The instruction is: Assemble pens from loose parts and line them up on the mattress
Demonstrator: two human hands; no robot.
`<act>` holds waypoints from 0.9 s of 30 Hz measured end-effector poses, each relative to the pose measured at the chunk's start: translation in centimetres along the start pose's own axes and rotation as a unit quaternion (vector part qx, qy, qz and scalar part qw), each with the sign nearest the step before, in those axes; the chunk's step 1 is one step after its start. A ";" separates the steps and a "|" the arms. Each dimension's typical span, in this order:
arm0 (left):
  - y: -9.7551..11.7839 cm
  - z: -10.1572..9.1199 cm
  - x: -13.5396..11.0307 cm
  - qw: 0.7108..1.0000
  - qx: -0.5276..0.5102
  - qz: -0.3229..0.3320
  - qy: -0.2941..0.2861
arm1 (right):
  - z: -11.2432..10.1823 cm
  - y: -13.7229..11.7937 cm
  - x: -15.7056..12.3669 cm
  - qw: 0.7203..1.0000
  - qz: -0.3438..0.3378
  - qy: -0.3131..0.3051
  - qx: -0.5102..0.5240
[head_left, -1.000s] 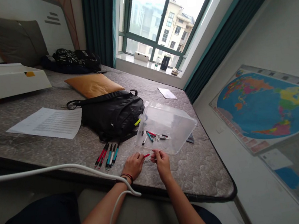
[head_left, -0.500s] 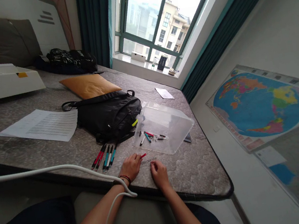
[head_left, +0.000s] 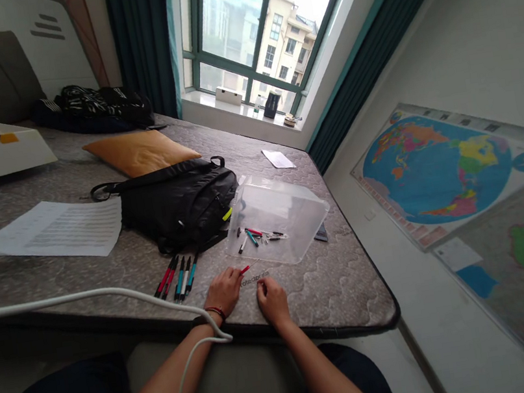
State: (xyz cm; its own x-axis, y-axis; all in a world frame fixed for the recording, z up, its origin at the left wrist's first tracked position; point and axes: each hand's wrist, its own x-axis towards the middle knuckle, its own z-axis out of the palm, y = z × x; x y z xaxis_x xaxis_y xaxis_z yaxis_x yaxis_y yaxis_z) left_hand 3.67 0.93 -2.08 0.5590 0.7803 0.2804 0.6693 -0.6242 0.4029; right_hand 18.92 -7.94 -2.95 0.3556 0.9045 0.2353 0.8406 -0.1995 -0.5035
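Note:
Near the front edge of the mattress, my left hand is closed on a thin red pen part, whose end sticks out past the fingertips. Just to its right rests my right hand, fingers curled in; whatever they may hold is hidden. Several red, black, white and teal pens lie side by side to the left of my left hand. Beyond both hands is a clear plastic box. Inside it lie loose pen parts in red, teal, white and black.
A black backpack lies behind the pens, with a tan envelope behind it. Printed paper is at the left. A white cable crosses in front, over my left wrist. A dark flat object shows beside the box.
The camera view has turned slightly, shifting the scene to the left. Both hands keep nearly the same pose, and the red pen part stays in my left hand.

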 end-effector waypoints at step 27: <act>0.0 -0.8 -2.4 0.991 0.105 -0.076 0.019 | -0.7 -1.0 0.2 0.995 0.050 -0.045 -0.077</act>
State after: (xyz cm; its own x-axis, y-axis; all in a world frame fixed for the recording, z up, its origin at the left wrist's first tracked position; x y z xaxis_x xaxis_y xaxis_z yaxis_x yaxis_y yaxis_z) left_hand 1.94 -0.96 -2.05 0.4267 0.8648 0.2646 0.8341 -0.4894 0.2544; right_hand 18.44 -7.79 -1.80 0.4087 0.9059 0.1109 0.8580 -0.3400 -0.3850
